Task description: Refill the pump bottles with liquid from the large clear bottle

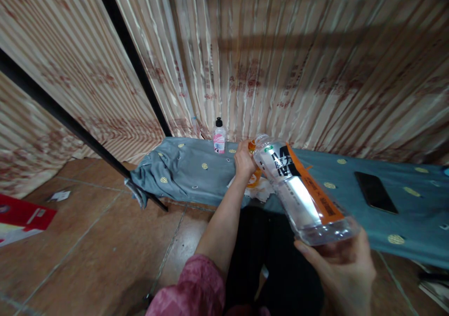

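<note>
My right hand [342, 269] is wrapped round the base of a large clear plastic drink bottle [298, 194] with an orange and silver label. The bottle is tilted, its uncapped mouth pointing up and away from me, close beside my left hand [244, 161]. My left hand is closed round the upper part of an orange bottle [254, 179], which is mostly hidden behind the hand and the clear bottle. Whether the two bottles touch, I cannot tell. A crumpled white tissue or cloth [261, 193] lies at the orange bottle's foot.
A small bottle with a black cap and pink label [219, 138] stands on the grey-green cloth-covered bench [189, 175]. To the right lies a black phone [375, 192]. Black poles [133, 59] and a patterned curtain [266, 63] border the bench. A red box [24, 218] is at left.
</note>
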Demonstrator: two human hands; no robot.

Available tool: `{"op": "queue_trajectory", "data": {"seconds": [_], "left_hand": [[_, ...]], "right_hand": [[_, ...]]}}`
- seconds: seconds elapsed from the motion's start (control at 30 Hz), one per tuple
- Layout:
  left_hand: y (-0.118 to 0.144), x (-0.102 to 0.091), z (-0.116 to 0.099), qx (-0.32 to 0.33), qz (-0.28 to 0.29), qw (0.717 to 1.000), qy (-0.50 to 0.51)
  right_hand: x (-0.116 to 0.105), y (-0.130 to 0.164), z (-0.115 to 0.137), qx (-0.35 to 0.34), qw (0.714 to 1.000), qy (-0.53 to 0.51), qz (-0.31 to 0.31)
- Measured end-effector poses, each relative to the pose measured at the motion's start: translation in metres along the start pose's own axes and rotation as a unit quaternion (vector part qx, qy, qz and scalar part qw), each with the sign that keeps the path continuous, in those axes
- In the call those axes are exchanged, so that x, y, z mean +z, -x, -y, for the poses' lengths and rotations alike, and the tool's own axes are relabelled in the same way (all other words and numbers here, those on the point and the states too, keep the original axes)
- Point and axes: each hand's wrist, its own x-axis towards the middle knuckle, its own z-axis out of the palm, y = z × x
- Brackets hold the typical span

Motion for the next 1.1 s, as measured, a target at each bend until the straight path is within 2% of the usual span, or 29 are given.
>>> {"op": "queue_trajectory", "data": {"seconds": [1.1], "left_hand": [[-0.0001,-0.0003,0.0000,0.003,0.001,1.000,-0.001]], "right_hand": [[0.0000,-0.0006,-0.0008,-0.018,1.000,-0.011,0.003]]}}
